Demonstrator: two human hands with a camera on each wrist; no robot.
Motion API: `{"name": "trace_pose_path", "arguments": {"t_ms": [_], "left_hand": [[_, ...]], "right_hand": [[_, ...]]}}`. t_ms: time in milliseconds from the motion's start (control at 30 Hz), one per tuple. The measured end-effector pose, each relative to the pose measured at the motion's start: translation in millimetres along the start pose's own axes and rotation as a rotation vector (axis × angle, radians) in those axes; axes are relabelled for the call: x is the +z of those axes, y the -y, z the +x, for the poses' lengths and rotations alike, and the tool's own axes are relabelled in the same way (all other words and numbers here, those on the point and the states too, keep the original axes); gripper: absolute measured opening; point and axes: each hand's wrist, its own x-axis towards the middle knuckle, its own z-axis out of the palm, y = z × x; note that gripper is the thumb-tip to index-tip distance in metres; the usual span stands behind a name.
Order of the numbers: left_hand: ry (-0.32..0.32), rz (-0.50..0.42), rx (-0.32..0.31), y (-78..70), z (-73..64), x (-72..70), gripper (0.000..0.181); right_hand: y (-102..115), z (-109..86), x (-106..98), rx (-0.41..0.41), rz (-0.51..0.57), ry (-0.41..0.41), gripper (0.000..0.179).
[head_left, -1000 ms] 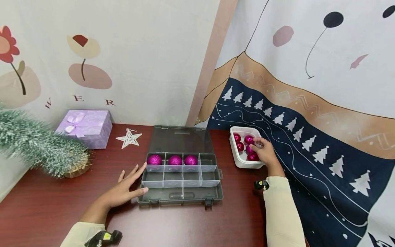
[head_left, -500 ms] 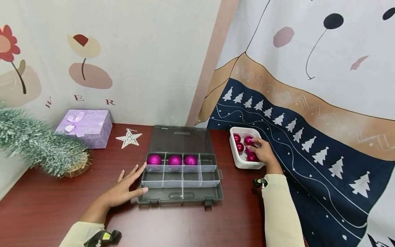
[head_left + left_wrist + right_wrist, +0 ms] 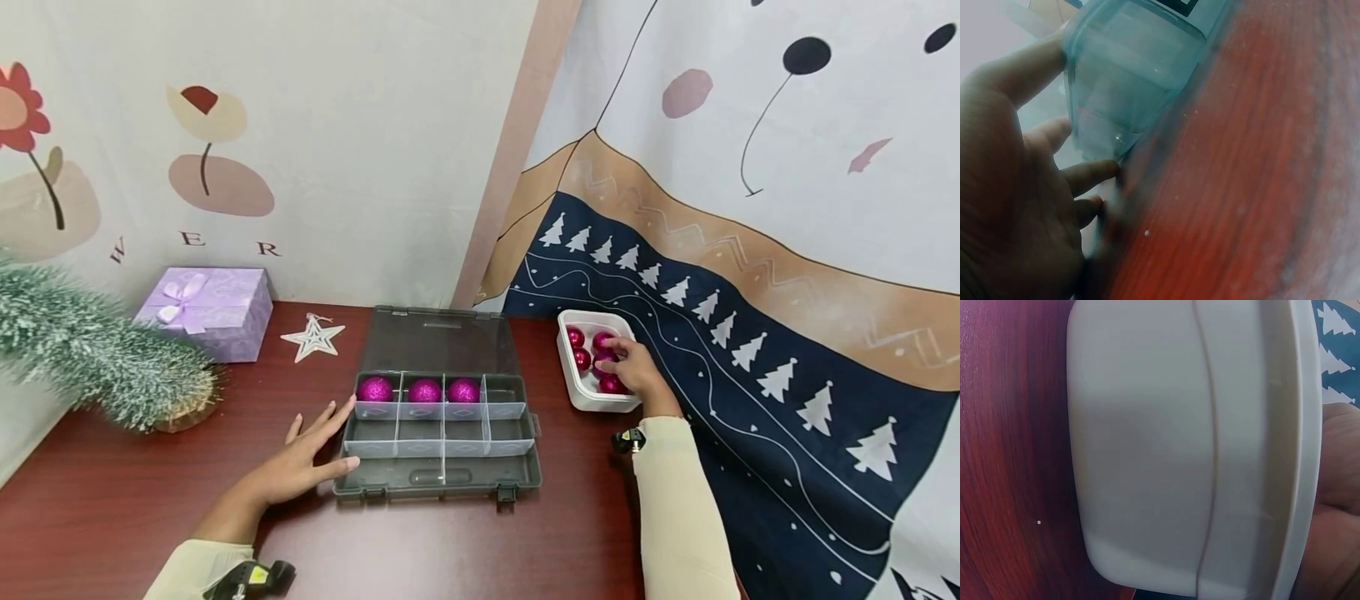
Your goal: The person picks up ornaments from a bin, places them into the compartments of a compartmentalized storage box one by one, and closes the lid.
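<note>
White tub (image 3: pixel 604 403), long axis front-to-back, right hand (image 3: pixel 637 368) touching magenta balls (image 3: pixel 611 384)

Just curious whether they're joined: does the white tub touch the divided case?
Apart: the head view shows bare table between the white tub and the divided case.

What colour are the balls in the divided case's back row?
Glittery magenta; the three balls show best in the head view.

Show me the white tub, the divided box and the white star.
White tub (image 3: pixel 1147 450), right wrist view, outer wall.
Divided box (image 3: pixel 467 429), head view, bare middle-row compartment.
White star (image 3: pixel 313 337), head view, its centre.
</note>
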Motion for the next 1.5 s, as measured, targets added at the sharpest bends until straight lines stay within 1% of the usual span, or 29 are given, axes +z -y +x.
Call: {"name": "trace_pose_path", "arguments": {"t_ms": [133,400,567,767,1000,1300,1433,1500], "left_hand": [[0.0,0.007,-0.005,0.1,-0.5,0.2,0.095],[0.0,0.012,-0.011,-1.0,-0.8,0.2,0.095],[-0.003,0.011,-0.006,-0.8,-0.2,-0.2,0.095],[-0.005,0.007,-0.004,-1.9,-0.7,-0.1,0.095],[-0.008,0.006,-0.002,-1.1,-0.8,0.6,0.094],[-0.01,0.015,-0.002,2.4,-0.9,2.2,0.094],[-0.01,0.012,0.002,1.1,-0.6,1.5,0.094],[-0.012,0.007,0.002,0.1,-0.4,0.7,0.094]], "right_hand": [[-0.8,1.4,1.8,0.01,-0.011,0.01,0.054],[-0.6,1.8,3.5,-0.01,-0.087,0.005,0.051],[-1.6,3.1,4.5,-0.008,-0.093,0.004,0.05],[-1.7,3.4,5.3,0.001,-0.076,0.004,0.049],[-3.2,5.0,5.8,0.007,-0.093,0.013,0.047],[-5.1,5.5,6.3,0.002,-0.147,-0.026,0.04],[-2.7,1.9,2.9,-0.021,-0.178,-0.057,0.039],[-0.7,0.3,1.3,-0.035,-0.169,-0.071,0.039]]}}
